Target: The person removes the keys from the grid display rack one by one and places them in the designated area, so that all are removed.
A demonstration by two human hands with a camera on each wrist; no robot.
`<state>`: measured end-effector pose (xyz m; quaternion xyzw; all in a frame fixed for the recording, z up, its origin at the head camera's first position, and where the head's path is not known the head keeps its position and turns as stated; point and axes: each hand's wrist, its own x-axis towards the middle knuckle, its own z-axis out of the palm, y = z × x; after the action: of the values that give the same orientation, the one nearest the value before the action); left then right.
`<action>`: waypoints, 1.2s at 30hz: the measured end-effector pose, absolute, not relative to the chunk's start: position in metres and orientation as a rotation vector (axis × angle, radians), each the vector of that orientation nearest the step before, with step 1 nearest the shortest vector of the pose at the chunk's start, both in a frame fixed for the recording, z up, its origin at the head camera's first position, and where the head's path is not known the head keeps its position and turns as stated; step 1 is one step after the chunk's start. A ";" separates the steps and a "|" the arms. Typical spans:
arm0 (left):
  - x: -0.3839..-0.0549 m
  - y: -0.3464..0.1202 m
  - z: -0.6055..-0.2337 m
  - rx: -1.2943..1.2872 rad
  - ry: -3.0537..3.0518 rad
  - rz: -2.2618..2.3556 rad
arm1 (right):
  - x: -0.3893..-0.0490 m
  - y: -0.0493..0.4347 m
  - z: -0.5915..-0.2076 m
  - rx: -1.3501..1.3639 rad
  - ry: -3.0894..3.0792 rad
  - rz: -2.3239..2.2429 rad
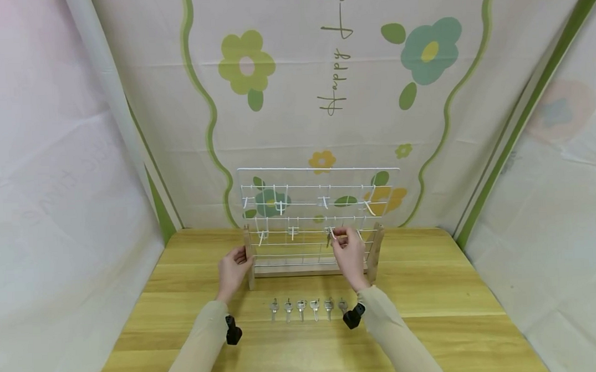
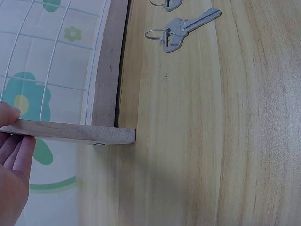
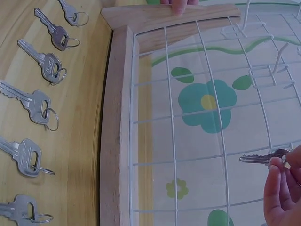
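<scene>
A white wire grid rack (image 1: 317,169) on a wooden stand is upright on the table, with several white hooks on it. My left hand (image 1: 234,271) grips the wooden side post (image 2: 70,131) of the stand, thumb on one face and fingers on the other. At the rack's lower right, my right hand (image 1: 350,256) pinches a silver key (image 3: 256,159) by its head end, close to a hook. The key's blade points down towards the stand's base bar (image 3: 115,136), and the fingers partly hide its head and ring.
In front of the rack, several silver keys (image 1: 301,307) with small rings lie in a row on the wood-grain table (image 1: 183,302). The right wrist camera (image 1: 354,316) overlaps the rightmost one. A flowered curtain (image 1: 285,125) hangs behind, and pale sheets stand either side.
</scene>
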<state>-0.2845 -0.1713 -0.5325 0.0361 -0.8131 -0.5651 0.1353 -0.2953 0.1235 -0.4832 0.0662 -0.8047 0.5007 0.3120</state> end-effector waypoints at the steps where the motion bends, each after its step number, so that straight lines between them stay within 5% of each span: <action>1: -0.284 -0.171 -0.532 0.100 -2.356 -1.633 | -0.296 0.124 -0.483 0.179 -2.121 1.314; 36: -0.284 -0.171 -0.534 0.091 -2.307 -1.652 | -0.266 0.138 -0.474 0.294 -2.183 1.249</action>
<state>-0.2844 -0.1706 -0.5344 0.0317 -0.8033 -0.5753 0.1508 -0.2656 0.1375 -0.4743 0.1109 -0.8224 0.4705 0.2999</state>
